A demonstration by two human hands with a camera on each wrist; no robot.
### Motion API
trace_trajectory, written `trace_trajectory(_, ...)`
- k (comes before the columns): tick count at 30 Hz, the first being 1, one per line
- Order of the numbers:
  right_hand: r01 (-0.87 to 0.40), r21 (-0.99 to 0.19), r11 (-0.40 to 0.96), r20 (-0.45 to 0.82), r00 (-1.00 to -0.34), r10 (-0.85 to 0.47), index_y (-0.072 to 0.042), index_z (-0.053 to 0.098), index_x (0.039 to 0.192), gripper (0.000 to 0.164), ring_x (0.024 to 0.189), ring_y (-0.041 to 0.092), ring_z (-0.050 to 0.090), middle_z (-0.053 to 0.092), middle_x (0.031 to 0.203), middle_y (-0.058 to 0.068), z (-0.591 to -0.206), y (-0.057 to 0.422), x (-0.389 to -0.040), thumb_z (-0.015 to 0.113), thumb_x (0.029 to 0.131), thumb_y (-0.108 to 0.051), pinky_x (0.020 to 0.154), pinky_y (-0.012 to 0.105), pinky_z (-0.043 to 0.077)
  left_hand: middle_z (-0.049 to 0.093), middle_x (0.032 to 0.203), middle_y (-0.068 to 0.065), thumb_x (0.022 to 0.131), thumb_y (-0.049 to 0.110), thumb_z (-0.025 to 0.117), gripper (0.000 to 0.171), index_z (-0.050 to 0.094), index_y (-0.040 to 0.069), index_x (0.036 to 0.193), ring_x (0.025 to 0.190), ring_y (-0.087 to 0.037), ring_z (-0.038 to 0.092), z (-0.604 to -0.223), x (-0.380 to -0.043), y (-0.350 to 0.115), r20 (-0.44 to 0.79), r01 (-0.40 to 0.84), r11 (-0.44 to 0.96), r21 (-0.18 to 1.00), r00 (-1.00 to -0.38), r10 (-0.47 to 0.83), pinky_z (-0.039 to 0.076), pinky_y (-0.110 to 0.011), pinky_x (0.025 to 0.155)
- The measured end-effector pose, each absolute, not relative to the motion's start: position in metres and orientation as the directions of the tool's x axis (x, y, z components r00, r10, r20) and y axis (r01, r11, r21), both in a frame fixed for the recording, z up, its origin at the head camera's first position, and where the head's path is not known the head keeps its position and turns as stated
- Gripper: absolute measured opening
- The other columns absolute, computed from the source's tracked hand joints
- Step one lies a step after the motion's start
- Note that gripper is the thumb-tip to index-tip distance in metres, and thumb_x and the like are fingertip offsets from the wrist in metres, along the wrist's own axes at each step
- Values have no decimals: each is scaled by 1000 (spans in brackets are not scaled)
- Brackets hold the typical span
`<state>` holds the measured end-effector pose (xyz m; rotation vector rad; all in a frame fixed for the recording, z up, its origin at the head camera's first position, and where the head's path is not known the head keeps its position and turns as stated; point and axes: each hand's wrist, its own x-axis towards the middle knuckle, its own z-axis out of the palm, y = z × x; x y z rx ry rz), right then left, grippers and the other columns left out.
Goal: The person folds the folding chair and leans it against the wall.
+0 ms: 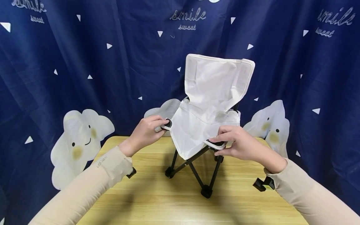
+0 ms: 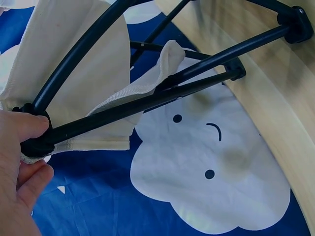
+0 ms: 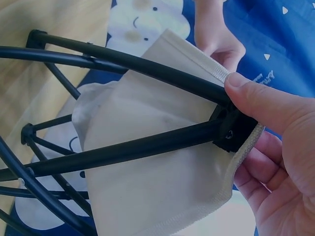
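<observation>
The left sleeve (image 1: 84, 184) was pale beige, wrinkled along the forearm, with small grey lettering (image 1: 102, 161) near its loose cuff (image 1: 120, 164). A small black fitting (image 1: 131, 172) showed beneath. The right sleeve (image 1: 317, 192) was the same beige, smoother, and an angular black bracket (image 1: 260, 184) jutted below its bunched end. The left hand (image 1: 148, 130) and right hand (image 1: 243, 143) were bare.

Navy curtain (image 1: 126, 68), white triangles (image 1: 160, 33), smiling clouds (image 1: 80, 125), cursive "smile" lettering (image 1: 188, 15), light wood-grain tabletop (image 1: 163, 209)

The white fabric chair seat (image 1: 191, 128) is hiding part of the black tubular frame (image 1: 197, 175); grey lettering (image 1: 102, 161) on the beige left sleeve (image 1: 81, 187) is blurring; the pale wooden desk (image 1: 168, 212) is being cropped below.
</observation>
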<state>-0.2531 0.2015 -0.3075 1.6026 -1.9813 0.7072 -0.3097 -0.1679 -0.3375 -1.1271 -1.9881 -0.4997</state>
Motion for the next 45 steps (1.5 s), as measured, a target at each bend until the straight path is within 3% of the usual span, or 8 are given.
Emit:
trace_trajectory(9,-985,-66,160,677,-162,-718,-5,85,109,53,68,8,53,60,80,-4,-304,198,-256,101,59,4,61,14,47,81,98,-11,74,-10,90,33,83,-2,105,92,-27,78,-336,-309,-166,793,846,531,-45,-293,535,67,-42,81)
trace_trajectory(20,-983,-97,159,681,-182,-709,-4,85,108,53,68,10,53,60,80,-3,-302,195,-255,101,58,5,60,19,47,81,100,-12,73,-9,91,34,83,-2,106,92,-27,78,-333,-306,-166,797,841,539,-42,-297,526,67,-43,81)
trace_trajectory(35,-984,-87,157,685,-174,-707,-4,85,108,51,68,10,52,60,80,-2,-300,194,-257,100,59,4,60,16,45,81,101,-13,73,-8,92,34,83,-2,106,95,-28,79,-332,-301,-163,811,843,537,-40,-287,511,67,-43,83)
trace_trajectory(45,-980,-91,175,685,-189,-704,-4,85,108,51,68,10,54,62,80,-3,-299,193,-260,100,60,5,60,21,48,81,101,-12,73,-9,91,34,83,-3,106,96,-28,78,-332,-301,-160,814,846,530,-59,-267,516,67,-43,85)
